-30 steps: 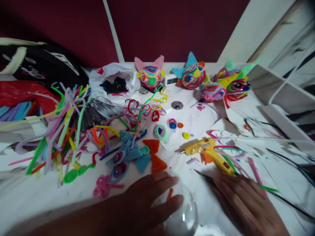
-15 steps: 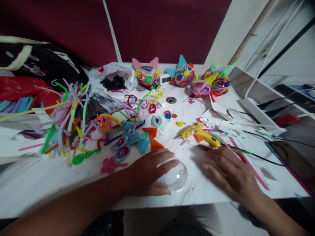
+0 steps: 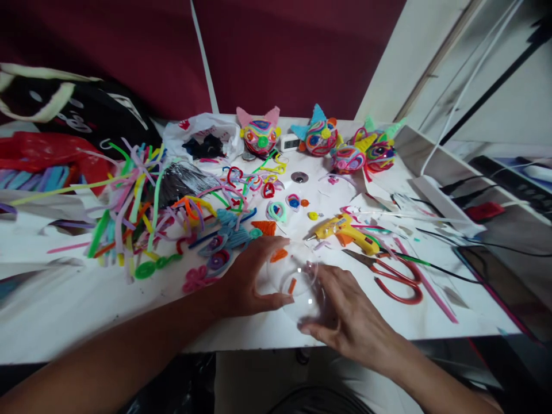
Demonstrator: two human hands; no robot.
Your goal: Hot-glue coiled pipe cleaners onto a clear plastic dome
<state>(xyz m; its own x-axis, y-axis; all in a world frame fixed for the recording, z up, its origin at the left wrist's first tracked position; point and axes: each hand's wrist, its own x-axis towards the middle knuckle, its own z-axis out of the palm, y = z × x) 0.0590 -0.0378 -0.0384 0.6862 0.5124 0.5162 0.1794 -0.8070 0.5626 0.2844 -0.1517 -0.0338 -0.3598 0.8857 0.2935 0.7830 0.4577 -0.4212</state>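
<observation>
A clear, see-through plastic ball point(image 3: 308, 302) is between my two hands near the table's front edge. My left hand point(image 3: 254, 279) curves round its left side, thumb in front. My right hand point(image 3: 347, 307) grips it from the right with bent fingers. Rounded rims overlap in it, so I cannot tell whether it is one piece or two halves. Orange shows through the clear wall. Right of my right hand lie red-handled scissors point(image 3: 399, 279). Beyond them is a yellow glue gun point(image 3: 349, 231). Blue and orange pipe-cleaner pieces point(image 3: 263, 227) lie just past my left hand.
Four colourful pipe-cleaner animal heads, including a pink-eared one point(image 3: 260, 135), line the back. Loose pipe cleaners point(image 3: 129, 213) heap at the left by a black bag point(image 3: 81, 109). At the right are cables, a power strip point(image 3: 448, 201) and a phone point(image 3: 491, 282).
My right hand has moved left from over the scissors, uncovering them, and now grips the clear ball. My left hand and the ball have shifted slightly; the whole view has tilted a little.
</observation>
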